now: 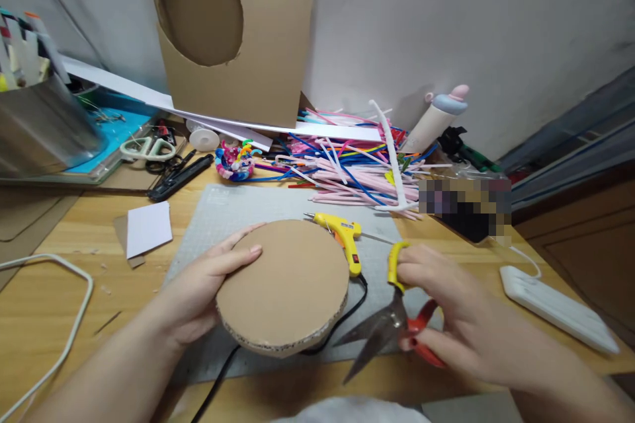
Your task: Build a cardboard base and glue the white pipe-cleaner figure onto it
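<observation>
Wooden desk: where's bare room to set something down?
Bare wood shows between the right hand and the long white block; a scrap-dotted patch lies between the white cable and left forearm. Crowded: behind the cutting mat, among heaped pipe cleaners.

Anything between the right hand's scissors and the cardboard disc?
Only the black cord, as far as visible: it runs through the gap between the open scissors and the cardboard disc, seemingly lower, on the grey mat. The yellow glue gun lies farther back.

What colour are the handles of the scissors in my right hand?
A yellow handle and a red handle, as the head view shows.
</observation>
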The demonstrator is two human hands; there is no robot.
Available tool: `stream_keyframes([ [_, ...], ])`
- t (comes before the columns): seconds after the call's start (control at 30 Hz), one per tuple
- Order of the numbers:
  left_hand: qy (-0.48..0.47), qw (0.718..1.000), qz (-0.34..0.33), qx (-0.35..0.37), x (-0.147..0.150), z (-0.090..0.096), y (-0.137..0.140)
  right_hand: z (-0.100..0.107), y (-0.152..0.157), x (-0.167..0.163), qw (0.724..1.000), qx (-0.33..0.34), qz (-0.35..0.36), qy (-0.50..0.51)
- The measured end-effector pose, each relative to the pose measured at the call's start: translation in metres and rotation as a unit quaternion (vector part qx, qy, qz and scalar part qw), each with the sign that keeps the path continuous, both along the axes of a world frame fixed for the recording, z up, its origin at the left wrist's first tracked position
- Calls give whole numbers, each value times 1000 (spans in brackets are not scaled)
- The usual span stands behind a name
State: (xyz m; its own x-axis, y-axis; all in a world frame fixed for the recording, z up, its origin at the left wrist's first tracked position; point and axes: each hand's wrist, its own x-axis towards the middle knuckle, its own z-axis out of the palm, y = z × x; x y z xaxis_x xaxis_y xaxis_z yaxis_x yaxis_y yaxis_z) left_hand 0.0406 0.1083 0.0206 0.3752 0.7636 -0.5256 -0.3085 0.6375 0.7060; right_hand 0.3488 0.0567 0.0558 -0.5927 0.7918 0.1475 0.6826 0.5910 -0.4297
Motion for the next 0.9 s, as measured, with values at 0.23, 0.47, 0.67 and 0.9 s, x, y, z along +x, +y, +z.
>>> stream_keyframes([
  [0.23, 18, 1000, -9, -4, 1, 5, 0, 7, 19, -1, 990, 66, 76, -95],
  [0.47, 36, 999, -6, -16, 0, 5, -1, 1, 21, 7, 978, 142, 99, -118],
  [0.67, 30, 999, -39, -15, -1, 3, 0, 4, 21, 7, 964, 182, 119, -150],
  [0.9, 2, 998, -64, -26, 1, 0, 1, 12, 21, 5, 952, 219, 131, -167],
])
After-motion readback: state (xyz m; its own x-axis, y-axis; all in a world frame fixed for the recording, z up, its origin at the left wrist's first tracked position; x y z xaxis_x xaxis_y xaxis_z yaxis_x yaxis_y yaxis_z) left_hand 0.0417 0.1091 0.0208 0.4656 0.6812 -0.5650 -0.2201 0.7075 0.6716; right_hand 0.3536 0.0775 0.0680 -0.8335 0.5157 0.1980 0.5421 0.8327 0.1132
